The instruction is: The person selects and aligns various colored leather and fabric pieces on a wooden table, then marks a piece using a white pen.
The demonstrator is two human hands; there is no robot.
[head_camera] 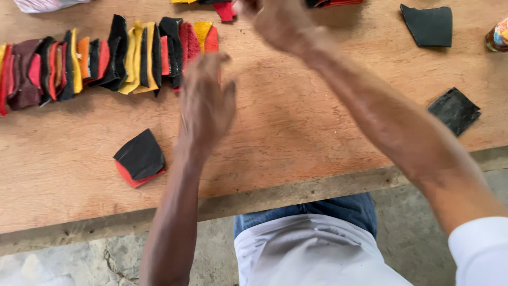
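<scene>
Your left hand (206, 100) sits w/ fingers loosely spread, grasping nothing, fingertips at the right end of the long overlapping row of black, yellow, red and orange leather-like cut pieces (106, 58). The pieces lean on each other like shingles, so each edge shows. Your right hand (275, 21) is blurred near the far edge by a small red scrap (226, 10); can't tell if it grips anything. A black-over-red pair of pieces (140, 158) lies apart, nearer you. 2 black pieces (454, 109) lie right. Worn plywood table (296, 132), cracked concrete floor (79, 259) below.
</scene>
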